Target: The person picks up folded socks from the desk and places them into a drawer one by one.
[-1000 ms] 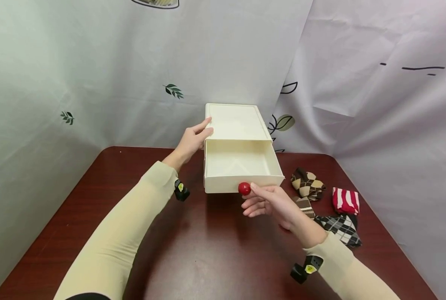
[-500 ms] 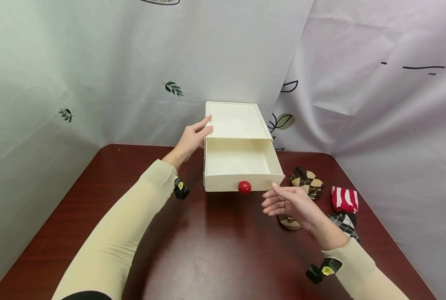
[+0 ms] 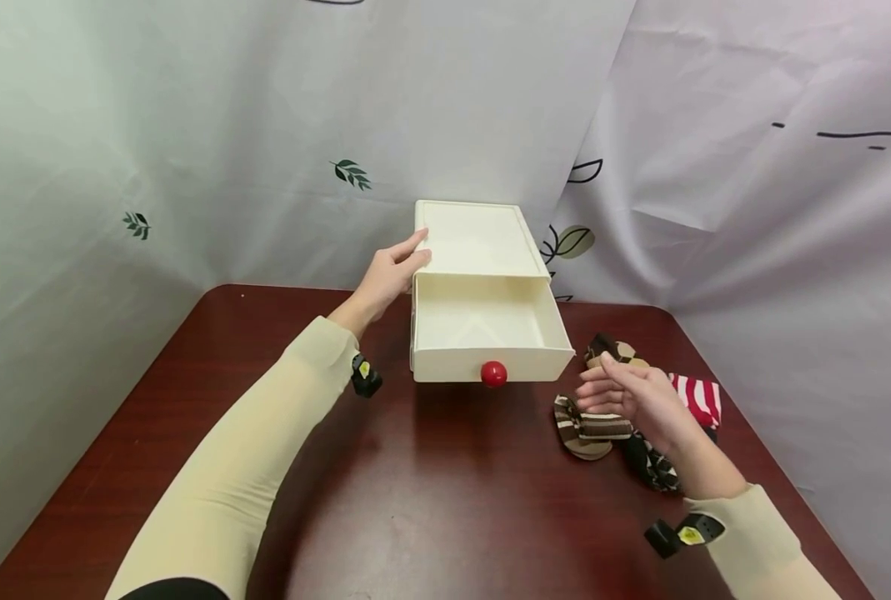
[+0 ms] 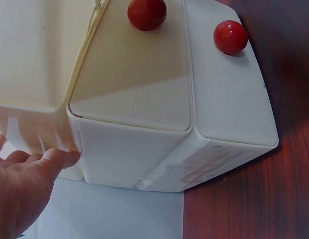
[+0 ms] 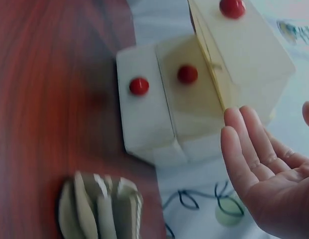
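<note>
Your left hand (image 3: 387,279) rests with straight fingers against the upper left edge of the cream drawer box (image 3: 478,238), steadying it rather than gripping it. Your right hand (image 3: 633,398) is empty, fingers relaxed and spread, hovering to the right of the box over the socks. The top drawer (image 3: 486,329) is pulled well out toward you, its red knob (image 3: 493,373) facing forward, and nothing lies inside it.

The brown striped sock (image 3: 584,427) lies just in front of the box's right corner, directly under your fingertips. The argyle sock (image 3: 613,350) sits to the right of the box, near the drawer's corner, partly behind your hand, and the red striped sock (image 3: 696,398) lies further right. A dark argyle one (image 3: 651,465) seems to lie under your wrist, though most of it is covered.

The risks, as I judge them: the drawer overhangs far, so weight dropped at its front could tip the light box if your left hand lets up. A loose grab could drag the neighbouring socks, and a folded sock may unroll as it is lifted.
</note>
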### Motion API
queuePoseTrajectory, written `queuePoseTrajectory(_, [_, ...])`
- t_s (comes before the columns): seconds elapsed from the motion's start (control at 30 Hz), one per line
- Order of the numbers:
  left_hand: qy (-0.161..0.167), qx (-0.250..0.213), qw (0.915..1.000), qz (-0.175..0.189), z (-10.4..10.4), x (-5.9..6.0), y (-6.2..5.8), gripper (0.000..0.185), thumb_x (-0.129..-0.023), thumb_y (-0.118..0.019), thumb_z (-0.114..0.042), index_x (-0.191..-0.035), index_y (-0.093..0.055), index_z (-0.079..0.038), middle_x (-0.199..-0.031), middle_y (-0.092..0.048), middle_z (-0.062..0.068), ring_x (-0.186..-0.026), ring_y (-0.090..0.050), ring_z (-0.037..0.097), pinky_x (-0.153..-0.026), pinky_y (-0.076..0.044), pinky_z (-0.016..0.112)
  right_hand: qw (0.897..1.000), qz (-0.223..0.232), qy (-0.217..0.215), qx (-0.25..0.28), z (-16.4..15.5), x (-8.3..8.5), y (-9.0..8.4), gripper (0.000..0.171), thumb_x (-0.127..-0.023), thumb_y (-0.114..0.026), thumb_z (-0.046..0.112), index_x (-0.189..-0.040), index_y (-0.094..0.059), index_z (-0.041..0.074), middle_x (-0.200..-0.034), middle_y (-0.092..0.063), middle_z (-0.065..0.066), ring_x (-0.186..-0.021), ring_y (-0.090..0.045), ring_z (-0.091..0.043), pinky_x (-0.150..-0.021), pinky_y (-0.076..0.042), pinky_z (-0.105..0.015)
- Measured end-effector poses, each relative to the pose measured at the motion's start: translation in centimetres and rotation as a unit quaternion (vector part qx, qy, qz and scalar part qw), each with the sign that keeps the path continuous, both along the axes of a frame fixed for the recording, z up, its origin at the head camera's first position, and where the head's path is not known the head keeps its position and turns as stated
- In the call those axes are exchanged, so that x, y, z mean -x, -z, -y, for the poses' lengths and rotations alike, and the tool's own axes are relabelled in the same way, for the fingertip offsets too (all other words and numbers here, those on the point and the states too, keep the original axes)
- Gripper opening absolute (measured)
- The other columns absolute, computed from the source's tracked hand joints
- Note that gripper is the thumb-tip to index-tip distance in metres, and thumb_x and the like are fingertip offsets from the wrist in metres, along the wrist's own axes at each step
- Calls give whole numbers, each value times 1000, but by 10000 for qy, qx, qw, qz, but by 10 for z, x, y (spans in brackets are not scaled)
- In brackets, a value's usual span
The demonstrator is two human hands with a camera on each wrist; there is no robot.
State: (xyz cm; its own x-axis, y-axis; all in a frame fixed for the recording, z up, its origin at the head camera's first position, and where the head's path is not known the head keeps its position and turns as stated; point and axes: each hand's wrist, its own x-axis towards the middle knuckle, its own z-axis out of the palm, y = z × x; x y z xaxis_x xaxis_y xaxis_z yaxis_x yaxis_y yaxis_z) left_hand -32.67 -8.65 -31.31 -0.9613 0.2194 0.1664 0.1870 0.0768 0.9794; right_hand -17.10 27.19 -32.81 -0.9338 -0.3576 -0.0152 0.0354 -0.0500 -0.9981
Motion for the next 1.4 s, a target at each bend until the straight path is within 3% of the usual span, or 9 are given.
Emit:
queuePoseTrajectory(0.2, [-5, -30, 10000, 31, -1, -1, 0, 52, -90, -59, -42, -138, -43, -37, -146, -33, -7, -98, -53, 13, -80, -46, 36, 9931, 17, 1050, -529, -17, 4, 1, 25, -97, -50, 25, -89, -70, 11, -84, -69, -11, -79, -68, -23, -74, -52, -34])
queuePoseTrajectory(0.43, [1, -90, 9999, 47, -1, -1, 0, 52, -90, -59, -40, -139, -43, -35, -145, -35, -7, -105, -53, 15, -81, -46, 39, 9693, -179, 1676, -1788, -33, 12, 17, 33, -94, -55, 35, -102, -64, 4, -89, -70, -4, -83, -66, -12, -75, -52, -29])
queuePoseTrajectory(0.53, [7, -84, 10000, 29, -1, -1, 1, 52, -90, -59, -40, -139, -42, -35, -146, -34, -7, -107, -53, 16, -83, -46, 41, 9463, -295, 1917, -2587, -39, 17, 29, 45, -91, -59, 38, -107, -61, -4, -91, -70, -3, -84, -65, -14, -73, -52, -27])
queuePoseTrajectory(0.67, [2, -73, 10000, 28, -1, -1, 1, 52, -90, -59, -40, -139, -42, -35, -145, -35, -7, -106, -53, 18, -85, -46, 42, 9035, -573, 2078, -3705, -44, 21, 44, 47, -88, -64, 34, -112, -62, -6, -104, -64, -15, -97, -57, -28, -74, -47, -32])
queuePoseTrajectory(0.77, [5, -90, 10000, 41, -1, -2, 1, 51, -91, -58, -39, -139, -43, -35, -144, -37, -5, -95, -54, 23, -80, -48, 40, 8850, -756, 1989, -4141, -44, 23, 53, 47, -87, -66, 30, -115, -60, -6, -113, -57, -26, -103, -50, -36, -76, -44, -39])
queuePoseTrajectory(0.83, [50, -94, 9999, 80, -1, -5, -3, 51, -92, -57, -36, -140, -41, -33, -145, -37, -3, -95, -54, 24, -82, -48, 41, 8824, -784, 1881, -4240, -43, 24, 59, 48, -86, -68, 29, -117, -59, -7, -115, -56, -28, -106, -51, -38, -77, -44, -41])
queuePoseTrajectory(0.97, [95, -108, 9999, 91, -1, -8, -6, 52, -92, -57, -35, -141, -40, -32, -145, -35, -3, -94, -53, 27, -84, -47, 44, 8887, -888, 1693, -4167, -42, 28, 70, 48, -84, -70, 20, -121, -55, -7, -111, -59, -27, -100, -56, -37, -73, -47, -36])
queuePoseTrajectory(1.17, [131, -212, 9995, 168, -1, -2, -2, 51, -92, -57, -35, -141, -40, -32, -146, -35, -3, -105, -54, 21, -88, -45, 47, 8760, -1115, 1563, -4423, -41, 34, 83, 50, -79, -75, 17, -119, -56, -6, -98, -65, -19, -94, -58, -33, -74, -44, -37])
queuePoseTrajectory(1.4, [156, -148, 9994, 260, -2, -17, -17, 53, -95, -54, -27, -144, -37, -23, -147, -33, 2, -110, -53, 20, -89, -44, 48, 8771, -1222, 1346, -4445, -37, 38, 90, 63, -77, -76, 15, -130, -47, -4, -107, -60, -24, -97, -55, -36, -81, -41, -45])
